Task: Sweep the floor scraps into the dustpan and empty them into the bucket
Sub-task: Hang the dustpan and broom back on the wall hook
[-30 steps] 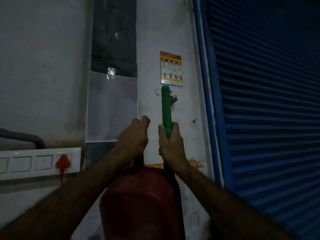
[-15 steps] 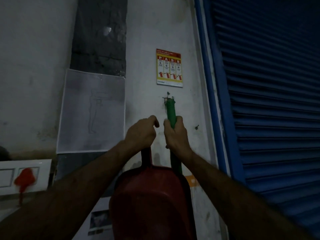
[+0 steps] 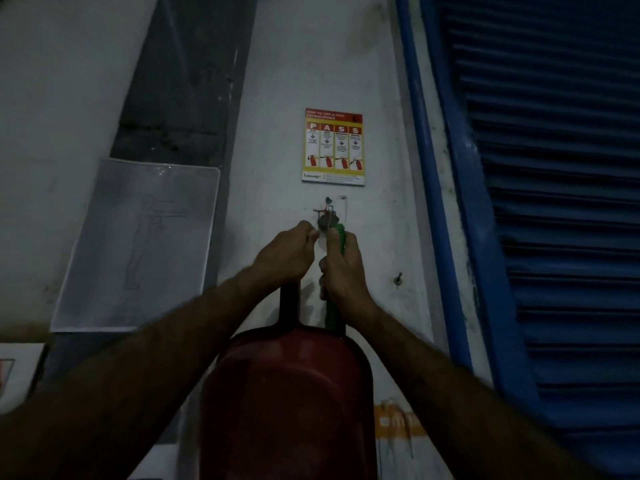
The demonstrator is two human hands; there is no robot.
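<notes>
Head view: both forearms reach up toward a wall, hands side by side near centre.
Dustpan: dark red plastic dustpan (image 3: 287, 403) at 6 o'clock, nearest the camera, hanging pan-down; its long axis runs 6 to 12 o'clock, with the handle pointing up into the left hand.
Left hand: left hand (image 3: 284, 256) has its fingers curled round the top of the dustpan handle, fingertips up at the hook.
Right hand: right hand (image 3: 343, 263) grips the green ribbed broom handle (image 3: 334, 313), which stands upright, its tip at 12 o'clock just under the hook.
Why held so: judging by the raised grips, both tools are probably being hung on, or lifted off, the small metal wall hook (image 3: 327, 216); which of the two I cannot tell.
Wall beyond: yellow-and-red fire-extinguisher instruction poster (image 3: 333, 145) at 12 o'clock; clear plastic sleeve holding a faint sketch (image 3: 138, 244) at 9 o'clock; blue corrugated roller shutter (image 3: 554, 202) at 3 o'clock.
Bucket: none in view.
</notes>
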